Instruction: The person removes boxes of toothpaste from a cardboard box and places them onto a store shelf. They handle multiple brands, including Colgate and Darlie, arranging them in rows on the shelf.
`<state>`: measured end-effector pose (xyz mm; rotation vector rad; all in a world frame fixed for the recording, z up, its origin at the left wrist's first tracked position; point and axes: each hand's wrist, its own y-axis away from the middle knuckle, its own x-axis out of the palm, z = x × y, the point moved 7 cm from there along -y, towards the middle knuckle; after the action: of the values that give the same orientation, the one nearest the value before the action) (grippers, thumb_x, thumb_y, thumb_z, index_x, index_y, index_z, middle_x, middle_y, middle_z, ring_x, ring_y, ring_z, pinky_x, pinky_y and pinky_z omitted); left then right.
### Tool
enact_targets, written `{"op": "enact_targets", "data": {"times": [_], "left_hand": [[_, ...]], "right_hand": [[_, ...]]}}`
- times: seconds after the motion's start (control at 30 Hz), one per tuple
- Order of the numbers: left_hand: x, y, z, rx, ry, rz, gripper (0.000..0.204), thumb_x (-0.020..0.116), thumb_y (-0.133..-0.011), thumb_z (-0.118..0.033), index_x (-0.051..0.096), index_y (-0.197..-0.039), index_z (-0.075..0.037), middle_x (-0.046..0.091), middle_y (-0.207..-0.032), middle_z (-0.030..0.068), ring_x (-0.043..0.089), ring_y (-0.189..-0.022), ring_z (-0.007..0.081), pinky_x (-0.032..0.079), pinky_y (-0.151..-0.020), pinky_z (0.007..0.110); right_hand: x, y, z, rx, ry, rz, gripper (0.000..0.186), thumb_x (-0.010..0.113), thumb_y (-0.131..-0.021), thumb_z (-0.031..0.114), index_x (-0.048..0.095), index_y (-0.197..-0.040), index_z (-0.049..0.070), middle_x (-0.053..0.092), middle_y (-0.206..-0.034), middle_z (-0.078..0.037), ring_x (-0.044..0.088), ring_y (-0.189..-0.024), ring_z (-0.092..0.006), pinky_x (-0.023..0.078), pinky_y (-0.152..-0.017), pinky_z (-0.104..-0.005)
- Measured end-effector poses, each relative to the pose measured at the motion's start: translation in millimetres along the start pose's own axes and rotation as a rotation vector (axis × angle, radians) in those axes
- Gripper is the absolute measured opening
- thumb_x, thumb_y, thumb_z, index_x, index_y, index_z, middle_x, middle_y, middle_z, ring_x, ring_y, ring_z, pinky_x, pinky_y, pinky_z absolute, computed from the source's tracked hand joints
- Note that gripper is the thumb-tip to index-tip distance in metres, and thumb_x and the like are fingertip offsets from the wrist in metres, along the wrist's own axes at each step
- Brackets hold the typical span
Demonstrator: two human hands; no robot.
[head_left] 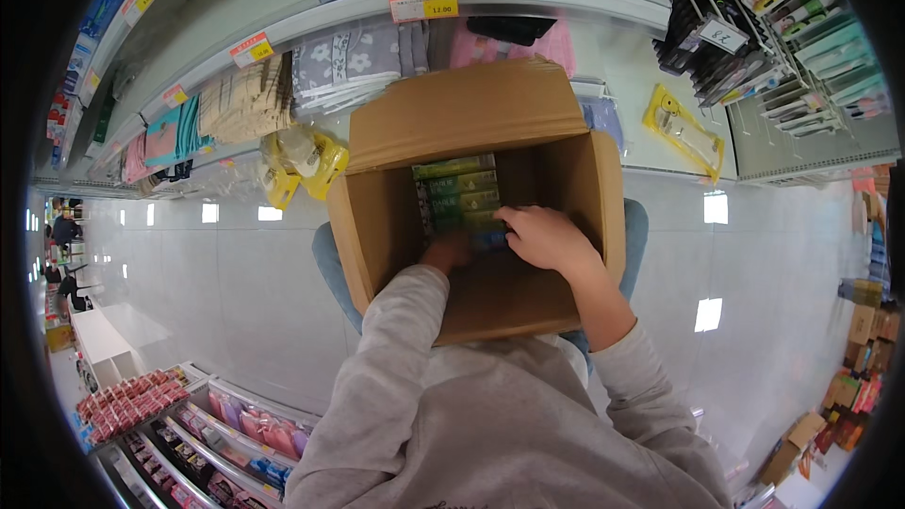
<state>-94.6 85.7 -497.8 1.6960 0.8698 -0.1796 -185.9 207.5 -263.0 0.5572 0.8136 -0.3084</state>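
An open cardboard box (471, 113) stands in front of me with its far flap up. Inside, against its far left part, several slim green cartons (457, 190) lie stacked in a row. They look like toothpaste boxes. My right hand (549, 240) reaches in from the right, fingers bent at the right ends of the nearest cartons; what they grip is hidden. Deeper at the left is my left hand (447, 252), smeared by motion beside the near end of the row. A small blue patch (488, 241) shows between the hands, too unclear to name.
Beyond the box runs a shelf with folded grey flowered cloths (344, 61), beige cloths (247, 99) and a yellow package (683, 127). Hanging goods (773, 47) fill the right rack. A display rack (217, 424) stands at lower left. Blue-grey surfaces (635, 236) show beside the box.
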Motion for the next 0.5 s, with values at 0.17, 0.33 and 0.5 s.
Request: {"op": "enact_targets", "data": {"times": [0.17,0.33,0.5], "left_hand": [[-3,3,-1,-0.03,0.091,-0.111,0.047,0.069,-0.084,-0.026,0.065,-0.127,-0.007,0.065,-0.127,0.0222,0.063,-0.118,0.038,0.049,-0.101,0.049],[-33,23,-15,-0.046,-0.199,-0.105,0.044,0.068,-0.085,-0.03,0.069,-0.123,-0.008,0.066,-0.124,0.0224,0.063,-0.117,0.0373,0.05,-0.101,0.049],[-19,-7,-1,-0.009,-0.108,-0.088,0.047,0.067,-0.086,-0.04,0.07,-0.122,-0.009,0.065,-0.128,0.0202,0.062,-0.119,0.0367,0.05,-0.101,0.049]], "right_hand": [[8,5,-4,-0.006,-0.014,-0.003,0.036,0.057,-0.09,0.013,0.063,-0.124,0.007,0.07,-0.113,-0.018,0.066,-0.103,-0.0394,0.054,-0.087,-0.0498],[4,7,0,0.032,-0.003,0.044,0.036,0.059,-0.09,0.014,0.063,-0.125,0.007,0.071,-0.111,-0.019,0.066,-0.102,-0.0404,0.055,-0.087,-0.0494],[4,8,-6,0.026,0.039,-0.008,0.037,0.06,-0.089,0.015,0.063,-0.125,0.008,0.07,-0.11,-0.018,0.066,-0.103,-0.0397,0.055,-0.087,-0.0491]]}}
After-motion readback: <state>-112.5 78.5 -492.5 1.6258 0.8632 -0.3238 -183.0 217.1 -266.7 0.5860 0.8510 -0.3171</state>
